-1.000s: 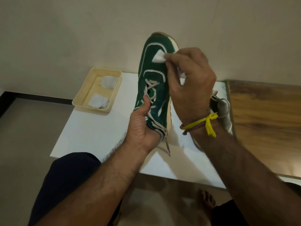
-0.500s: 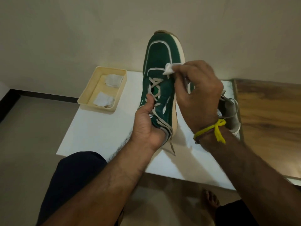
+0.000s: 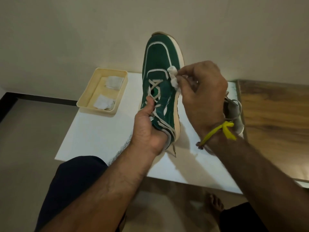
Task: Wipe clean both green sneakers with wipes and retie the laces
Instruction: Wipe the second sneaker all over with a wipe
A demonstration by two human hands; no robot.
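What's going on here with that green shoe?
A person is cleaning a green sneaker. The left hand grips it near the laces and holds it up over a white table, toe pointing away. The right hand pinches a crumpled wipe against the shoe's side. A tray on the table holds two more wipes. A second shoe lies mostly hidden behind the right wrist.

Matt suede-like green sneaker [image 3: 158, 64], glossy plastic tray [image 3: 87, 104], grained wood floor [image 3: 274, 114]
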